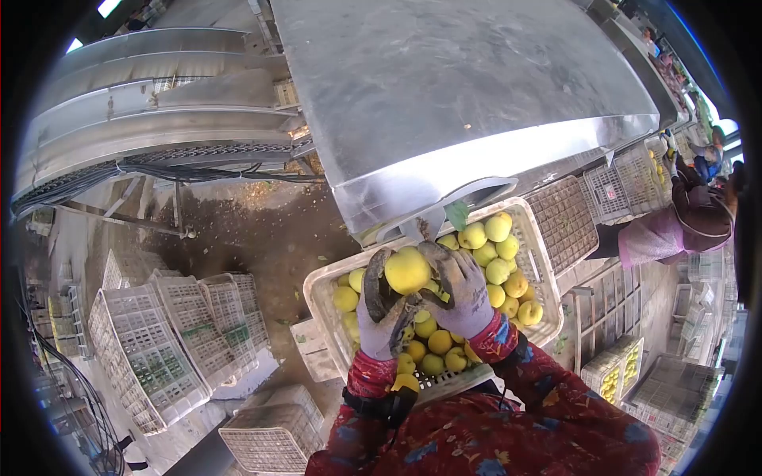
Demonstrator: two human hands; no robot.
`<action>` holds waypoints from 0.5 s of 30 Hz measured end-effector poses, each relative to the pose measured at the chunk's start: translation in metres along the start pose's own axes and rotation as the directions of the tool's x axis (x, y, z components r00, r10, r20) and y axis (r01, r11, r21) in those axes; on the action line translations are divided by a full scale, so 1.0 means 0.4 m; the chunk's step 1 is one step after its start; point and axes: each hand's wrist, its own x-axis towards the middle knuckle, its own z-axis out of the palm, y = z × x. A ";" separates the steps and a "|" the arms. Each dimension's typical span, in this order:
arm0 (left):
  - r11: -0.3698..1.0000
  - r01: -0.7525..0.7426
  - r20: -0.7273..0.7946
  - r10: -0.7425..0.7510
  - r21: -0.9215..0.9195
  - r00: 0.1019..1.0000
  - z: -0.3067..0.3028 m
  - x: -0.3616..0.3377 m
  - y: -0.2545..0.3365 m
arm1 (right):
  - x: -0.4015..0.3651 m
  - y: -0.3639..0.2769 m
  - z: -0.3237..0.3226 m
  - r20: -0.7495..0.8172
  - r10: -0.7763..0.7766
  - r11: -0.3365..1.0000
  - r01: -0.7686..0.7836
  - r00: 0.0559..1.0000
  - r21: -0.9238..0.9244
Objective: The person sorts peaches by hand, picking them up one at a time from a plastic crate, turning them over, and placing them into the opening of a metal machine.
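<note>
One yellow fruit (407, 270) sits between my gloved hands, above the crate (543, 262) of loose fruits (498, 271). My left hand (381, 317) and right hand (464, 297) grasp its opposite sides; I judge light, spread pressure best, secure without bruising the skin.

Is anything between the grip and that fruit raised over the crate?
Nothing visible but the gloves: the yellow fruit sits between the left grip and right grip, above the crate. The green leaf shows beyond the right grip, not between it and the fruit.
</note>
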 end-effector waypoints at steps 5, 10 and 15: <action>0.999 0.002 0.030 -0.003 0.037 1.000 -0.009 0.061 -0.031 | 0.036 0.014 0.010 -0.057 0.015 1.000 -0.017 0.998 -0.023; 0.997 -0.012 -0.012 0.011 -0.073 1.000 0.019 0.050 -0.013 | 0.083 0.058 0.039 -0.198 0.139 0.974 -0.170 0.970 -0.150; 0.302 0.045 -0.023 -0.077 0.952 0.997 -0.213 -0.014 -0.096 | 0.163 0.131 0.075 -0.261 0.006 0.919 -0.108 0.965 -0.379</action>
